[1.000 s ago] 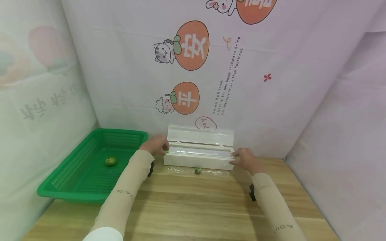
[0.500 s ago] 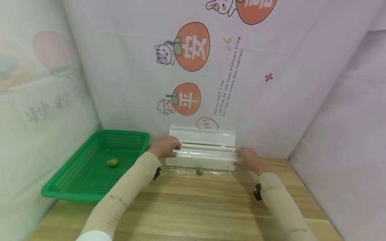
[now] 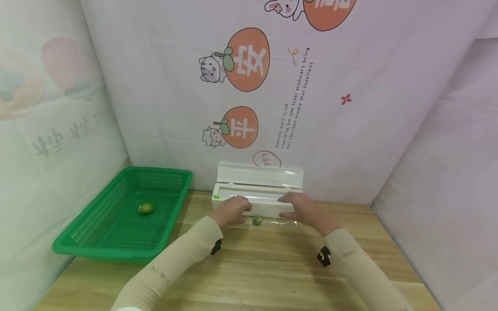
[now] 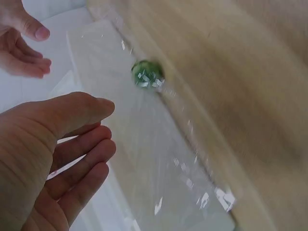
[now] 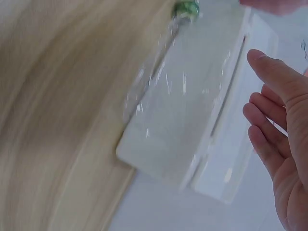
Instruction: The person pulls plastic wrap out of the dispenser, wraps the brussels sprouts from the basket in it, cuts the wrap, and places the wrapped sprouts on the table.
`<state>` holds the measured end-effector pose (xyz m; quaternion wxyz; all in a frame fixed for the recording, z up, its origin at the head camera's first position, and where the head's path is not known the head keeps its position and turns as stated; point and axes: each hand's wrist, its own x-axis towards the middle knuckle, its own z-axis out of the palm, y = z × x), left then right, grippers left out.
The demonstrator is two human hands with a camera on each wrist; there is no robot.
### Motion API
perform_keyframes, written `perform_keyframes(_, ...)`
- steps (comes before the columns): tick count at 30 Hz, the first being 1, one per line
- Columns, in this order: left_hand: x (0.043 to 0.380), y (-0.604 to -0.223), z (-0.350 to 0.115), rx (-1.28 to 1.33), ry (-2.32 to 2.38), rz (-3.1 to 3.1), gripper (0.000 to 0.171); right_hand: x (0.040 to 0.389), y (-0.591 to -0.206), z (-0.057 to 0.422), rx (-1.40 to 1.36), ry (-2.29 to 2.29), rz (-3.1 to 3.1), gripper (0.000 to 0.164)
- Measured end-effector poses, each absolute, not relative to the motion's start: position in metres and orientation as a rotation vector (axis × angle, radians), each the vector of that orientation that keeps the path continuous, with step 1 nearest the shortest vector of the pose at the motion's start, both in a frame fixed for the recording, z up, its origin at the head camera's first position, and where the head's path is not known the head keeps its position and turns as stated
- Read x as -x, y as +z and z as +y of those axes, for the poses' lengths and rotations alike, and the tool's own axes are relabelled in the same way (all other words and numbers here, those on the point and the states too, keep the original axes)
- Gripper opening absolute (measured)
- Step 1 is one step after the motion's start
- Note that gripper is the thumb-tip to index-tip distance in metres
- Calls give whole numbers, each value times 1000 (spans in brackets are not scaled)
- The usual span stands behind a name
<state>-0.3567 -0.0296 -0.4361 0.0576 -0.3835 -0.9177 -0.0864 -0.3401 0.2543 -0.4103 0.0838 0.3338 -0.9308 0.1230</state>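
A white cling film dispenser (image 3: 265, 209) stands at the back of the table with its lid (image 3: 260, 176) raised. Clear cling film (image 5: 144, 91) hangs down its front and crinkles along the wood. A small round green thing with dark markings (image 4: 147, 74) lies at the film's edge, with shiny film highlights over it. My left hand (image 3: 232, 211) hovers before the dispenser's front, left of the green thing, fingers loosely bent around nothing. To the right, my right hand (image 3: 304, 211) is held over the dispenser's front right, thumb and fingers apart and holding nothing.
A green plastic basket (image 3: 113, 254) stands on the left, holding one small yellow-green round thing (image 3: 145, 209). A printed white cloth (image 3: 175, 108) rises right behind the dispenser. A small green slider (image 3: 216, 196) sits at the dispenser's left end. Bare wooden table (image 3: 249, 272) lies in front.
Both hands have left the dispenser's ends. My left hand has moved right and towards me, my right hand left, so they are closer together before its front.
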Motion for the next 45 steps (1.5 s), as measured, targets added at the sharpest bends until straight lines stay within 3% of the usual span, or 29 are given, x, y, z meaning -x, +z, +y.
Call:
perform_keyframes(8,354,-468,-10,1053,-478,-2799,18,343,-441,219,-1078,409,-2845,42)
perform_keyframes(23,363,-496,16,908,-395,-2687,16,348,-485,200,-1187,521,-2709,34)
perform_keyframes(30,363,-495,16,851,-259,-2630,17,346,-485,192,-1037,615,-2730,44)
perform_keyframes(35,365,-491,10,947,-361,-2673,10,342,-484,191,-1030,596,-2715,46)
perform_keyframes(45,363,-476,-3,1146,-573,-2792,15,337,-493,192,-1095,242,-2458,42)
